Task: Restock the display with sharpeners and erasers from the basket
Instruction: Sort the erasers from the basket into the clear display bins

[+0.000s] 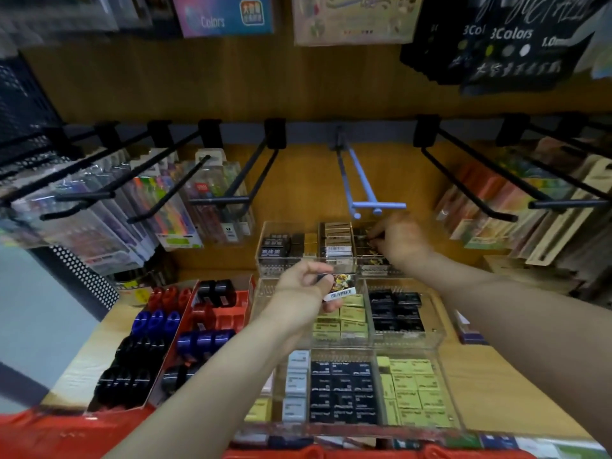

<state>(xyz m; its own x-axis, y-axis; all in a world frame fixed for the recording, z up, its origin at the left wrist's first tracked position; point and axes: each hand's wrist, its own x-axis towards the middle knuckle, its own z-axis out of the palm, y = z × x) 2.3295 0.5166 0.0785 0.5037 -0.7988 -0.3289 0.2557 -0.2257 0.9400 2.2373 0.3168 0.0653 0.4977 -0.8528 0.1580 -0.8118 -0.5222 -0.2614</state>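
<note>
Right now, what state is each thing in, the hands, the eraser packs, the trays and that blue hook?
left hand: grips a barcoded eraser pack
right hand: fingers reaching into the top tray's right compartment
blue hook: bare
front tray: nearly full
red basket: holds more packs

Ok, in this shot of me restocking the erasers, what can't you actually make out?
Head view only:
- Right hand: motion-blurred in the back clear tray, so whatever its fingertips pinch is unclear.
- Eraser pack in the left hand: the fingers cover part of it, and the label print is too small to read.
- Red basket: cut off by the bottom edge, so most of its contents are hidden.
- Hanging packs at the top: blurred.
</note>
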